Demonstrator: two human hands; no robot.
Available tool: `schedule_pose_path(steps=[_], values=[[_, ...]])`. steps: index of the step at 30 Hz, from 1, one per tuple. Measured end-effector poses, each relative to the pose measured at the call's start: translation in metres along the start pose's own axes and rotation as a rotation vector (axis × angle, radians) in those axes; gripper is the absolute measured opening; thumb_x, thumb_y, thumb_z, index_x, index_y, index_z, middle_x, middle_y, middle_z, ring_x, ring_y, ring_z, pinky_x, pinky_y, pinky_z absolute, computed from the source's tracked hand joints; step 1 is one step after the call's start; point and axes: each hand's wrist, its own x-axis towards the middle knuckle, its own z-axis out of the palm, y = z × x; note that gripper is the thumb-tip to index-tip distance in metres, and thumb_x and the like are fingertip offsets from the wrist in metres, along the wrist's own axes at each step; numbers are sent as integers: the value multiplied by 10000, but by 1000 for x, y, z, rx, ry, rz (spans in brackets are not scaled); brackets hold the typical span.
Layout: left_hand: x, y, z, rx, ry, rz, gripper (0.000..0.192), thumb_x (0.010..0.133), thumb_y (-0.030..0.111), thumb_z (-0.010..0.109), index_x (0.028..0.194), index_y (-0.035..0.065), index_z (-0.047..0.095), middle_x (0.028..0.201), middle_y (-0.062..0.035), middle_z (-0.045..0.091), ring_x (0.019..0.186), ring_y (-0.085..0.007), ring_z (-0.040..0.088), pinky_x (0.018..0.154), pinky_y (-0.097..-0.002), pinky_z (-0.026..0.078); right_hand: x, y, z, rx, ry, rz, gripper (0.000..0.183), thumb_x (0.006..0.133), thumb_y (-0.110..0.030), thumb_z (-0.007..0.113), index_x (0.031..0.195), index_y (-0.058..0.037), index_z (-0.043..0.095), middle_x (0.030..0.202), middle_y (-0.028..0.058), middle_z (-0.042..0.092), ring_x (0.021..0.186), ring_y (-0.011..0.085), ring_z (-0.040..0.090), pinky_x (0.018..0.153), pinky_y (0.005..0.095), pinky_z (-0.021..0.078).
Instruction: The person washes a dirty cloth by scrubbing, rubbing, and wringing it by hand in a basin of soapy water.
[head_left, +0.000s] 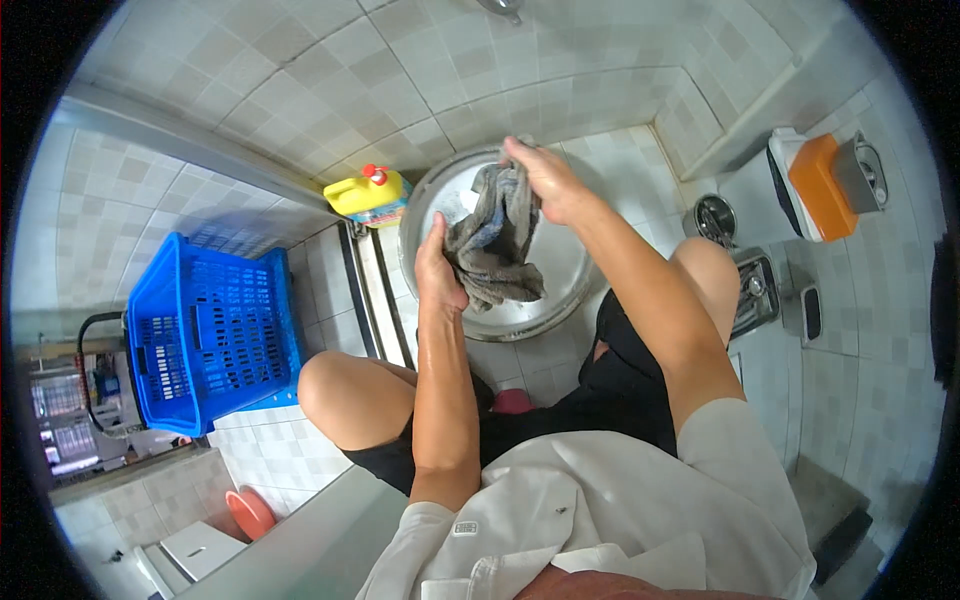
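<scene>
A crumpled grey cloth (499, 240) with a bluish patch hangs between my two hands above a wide round metal basin (559, 289). My left hand (439, 270) grips its lower left side, thumb pointing up. Up at the cloth's top right, my right hand (549, 182) pinches a bunched end. White suds lie in the basin, partly hidden under the cloth. The cloth looks damp, and its lower folds droop over the basin.
A yellow jug (367, 196) with a red cap stands against the basin's left side. Farther left is a blue plastic basket (232, 322). On the right are a small metal pot (714, 217) and a metal tray (752, 289). A tiled wall (405, 75) rises behind the basin.
</scene>
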Motion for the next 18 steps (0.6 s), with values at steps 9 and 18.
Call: schedule_pose_path(steps=[9,18], values=[[10,5,-28,14,-212,-3,294,904,74,639,1179,-10,576,1043,-129,686,929,-219,681,854,-375,555,-10,-22,3,300,-171,133,390,981,-342,493,1022,12,652,987,126,706,939,243,673,879,390,528],[22,-14,-17,23,-62,18,337,970,335,591,1104,25,595,919,-88,663,805,-188,653,701,-319,549,-32,28,45,-576,-145,-454,224,895,-204,679,1019,-27,618,889,62,641,820,171,625,696,313,491]])
